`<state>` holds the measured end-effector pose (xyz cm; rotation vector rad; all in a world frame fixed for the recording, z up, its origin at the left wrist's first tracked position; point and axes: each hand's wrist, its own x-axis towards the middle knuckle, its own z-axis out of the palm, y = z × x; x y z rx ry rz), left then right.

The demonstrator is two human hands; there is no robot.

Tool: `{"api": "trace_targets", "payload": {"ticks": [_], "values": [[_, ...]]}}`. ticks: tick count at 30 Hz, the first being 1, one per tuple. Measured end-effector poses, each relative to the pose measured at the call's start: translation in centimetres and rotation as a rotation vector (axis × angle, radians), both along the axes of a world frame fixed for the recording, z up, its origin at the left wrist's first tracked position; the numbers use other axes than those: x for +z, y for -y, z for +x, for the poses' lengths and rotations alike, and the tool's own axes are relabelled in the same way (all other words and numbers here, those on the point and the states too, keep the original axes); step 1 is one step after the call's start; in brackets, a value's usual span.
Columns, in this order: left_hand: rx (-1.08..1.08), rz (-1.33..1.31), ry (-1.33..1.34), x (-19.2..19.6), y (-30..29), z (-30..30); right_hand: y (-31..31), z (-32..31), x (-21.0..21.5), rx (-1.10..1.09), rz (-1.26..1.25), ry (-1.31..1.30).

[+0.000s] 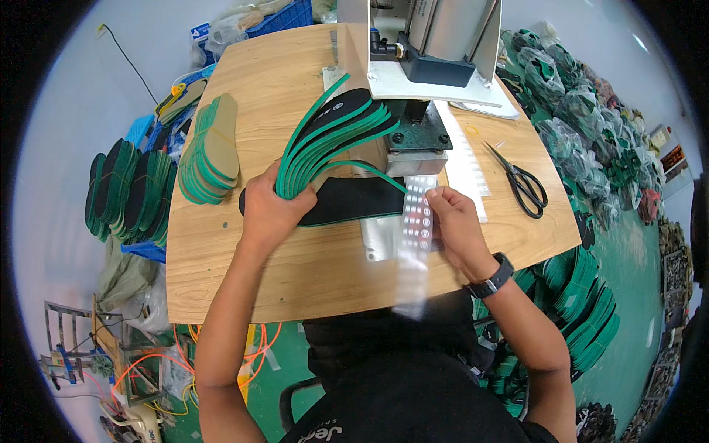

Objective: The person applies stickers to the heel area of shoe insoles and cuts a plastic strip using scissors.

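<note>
My left hand (267, 210) grips a fanned stack of black insoles with green edges (336, 133), held up over the wooden table (310, 273). One black insole (347, 201) lies flat on the table under the stack, its toe end at the press base. My right hand (456, 225) pinches a clear strip of round red and white stickers (416, 221) that hangs down toward the table's near edge. A black watch is on my right wrist.
A metal press machine (425, 44) stands at the table's back. A second pile of insoles, tan side up (210, 151), lies at the left. Black scissors (524, 184) and another sticker strip (465, 166) lie at the right. Bundles of insoles fill the floor on both sides.
</note>
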<state>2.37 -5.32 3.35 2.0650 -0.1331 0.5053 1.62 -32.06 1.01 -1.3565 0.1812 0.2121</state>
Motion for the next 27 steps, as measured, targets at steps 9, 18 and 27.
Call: {"api": "trace_targets", "payload": {"ticks": [9,18,27], "values": [[0.007,-0.025,-0.019,0.5,0.1,-0.5,1.3,-0.9,4.1,-0.263,0.463,0.273],[0.011,-0.029,-0.031,-0.1,-0.1,-0.2,-1.1,-0.8,-0.4,-0.002,0.26,-0.139],[-0.01,-0.028,-0.068,-0.2,0.0,-0.3,0.8,0.4,-0.9,0.122,-0.181,0.009]]}}
